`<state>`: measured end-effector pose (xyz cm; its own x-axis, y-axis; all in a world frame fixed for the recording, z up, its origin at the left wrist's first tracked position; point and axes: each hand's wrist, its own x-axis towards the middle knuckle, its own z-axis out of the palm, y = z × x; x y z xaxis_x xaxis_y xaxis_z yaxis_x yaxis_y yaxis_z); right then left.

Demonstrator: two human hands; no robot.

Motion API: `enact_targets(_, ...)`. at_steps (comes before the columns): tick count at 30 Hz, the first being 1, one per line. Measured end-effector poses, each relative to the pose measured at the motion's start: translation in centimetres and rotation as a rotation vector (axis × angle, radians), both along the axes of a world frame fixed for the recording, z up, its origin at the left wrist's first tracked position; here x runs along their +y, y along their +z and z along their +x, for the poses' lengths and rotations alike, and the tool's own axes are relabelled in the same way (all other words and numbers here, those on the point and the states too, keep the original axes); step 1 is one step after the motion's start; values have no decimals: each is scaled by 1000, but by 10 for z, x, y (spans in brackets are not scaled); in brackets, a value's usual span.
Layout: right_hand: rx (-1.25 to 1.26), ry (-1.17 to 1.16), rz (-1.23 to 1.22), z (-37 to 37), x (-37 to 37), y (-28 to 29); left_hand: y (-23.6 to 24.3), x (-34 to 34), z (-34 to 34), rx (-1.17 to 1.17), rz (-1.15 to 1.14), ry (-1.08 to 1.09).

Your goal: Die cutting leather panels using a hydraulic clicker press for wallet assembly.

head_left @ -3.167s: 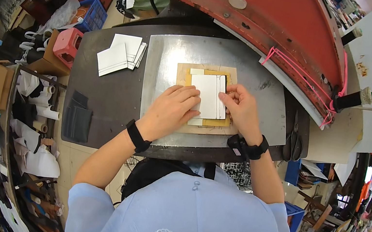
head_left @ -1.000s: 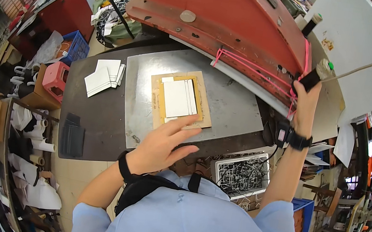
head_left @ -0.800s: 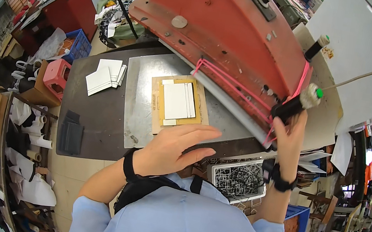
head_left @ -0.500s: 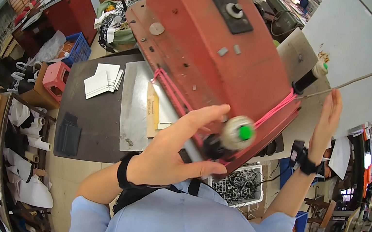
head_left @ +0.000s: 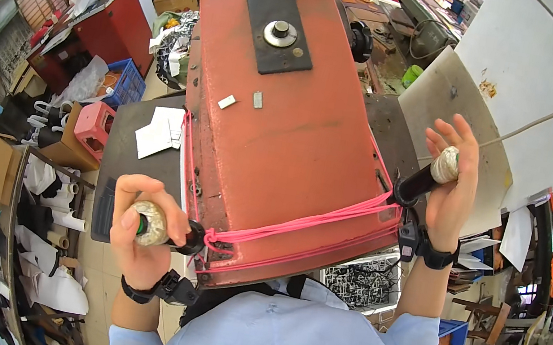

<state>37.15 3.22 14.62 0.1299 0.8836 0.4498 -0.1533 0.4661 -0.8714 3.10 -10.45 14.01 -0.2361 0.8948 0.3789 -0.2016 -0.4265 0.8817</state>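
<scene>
In front of me is the broad red swing arm (head_left: 274,143) of a press, with a dark handle on each side of its near end. My left hand (head_left: 146,227) is curled round the left handle's tape-wrapped grip (head_left: 155,227), its fingers closed. My right hand (head_left: 454,195) is against the right handle (head_left: 417,186), near its wrapped tip. The right fingers point up, loosely apart, not wrapped round it. Pink cord (head_left: 305,221) stretches between the two handles across the arm's near end. A black plate with a round knob (head_left: 280,33) lies on top.
White cards (head_left: 154,137) lie on the dark table left of the arm. Below its near edge is a white crate (head_left: 363,286) of dark pieces. A tan board (head_left: 446,120) stands at the right. A shelf rack with rolls and a pink stool (head_left: 93,131) are at the left.
The red arm has swung left and now covers more of the table. The left hand, open beside its handle before, has closed on it. The right hand now meets the right handle.
</scene>
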Motion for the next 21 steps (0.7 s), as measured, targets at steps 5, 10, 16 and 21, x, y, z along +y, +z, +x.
enact_targets(5, 43, 185, -40, 4, 0, -7, -7, 1, -15, -44, 39, -1)
enact_targets(10, 160, 135, -75, -9, -5, -24, -25, 1, -22, -37, 62, -63)
enact_targets(16, 166, 152, -70, -7, -4, -39, -36, 2, -22, -27, 46, -68)
enact_targets(21, 131, 109, -21, -13, -3, -34, -28, -2, -13, -6, 15, 57)
